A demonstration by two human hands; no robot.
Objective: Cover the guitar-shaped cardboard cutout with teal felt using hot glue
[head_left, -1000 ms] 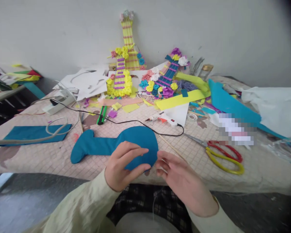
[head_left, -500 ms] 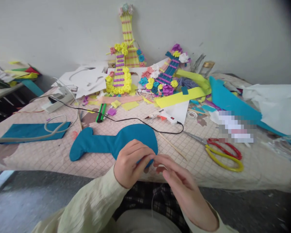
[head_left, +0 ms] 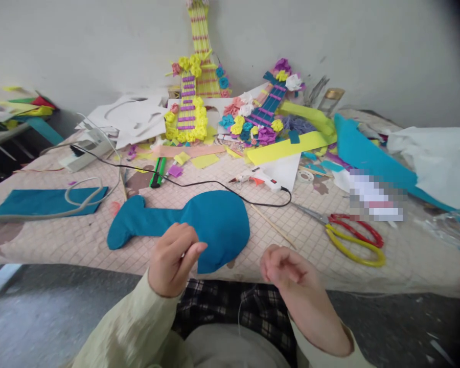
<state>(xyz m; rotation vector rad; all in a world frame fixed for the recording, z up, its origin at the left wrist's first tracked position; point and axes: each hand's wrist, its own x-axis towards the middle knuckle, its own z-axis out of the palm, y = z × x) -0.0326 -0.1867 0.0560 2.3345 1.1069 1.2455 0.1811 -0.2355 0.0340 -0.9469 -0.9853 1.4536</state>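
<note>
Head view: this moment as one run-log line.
left hand: curled at blue cutout, contact unclear | right hand: fingers curled, right of cutout, contents unclear | glue gun: beyond cutout | scissors: right of cutout

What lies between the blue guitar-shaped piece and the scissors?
In the head view, a thin wooden stick lies between the blue guitar-shaped piece and the scissors; black cord loops near its far end, and the right hand hovers nearer the person.
</note>
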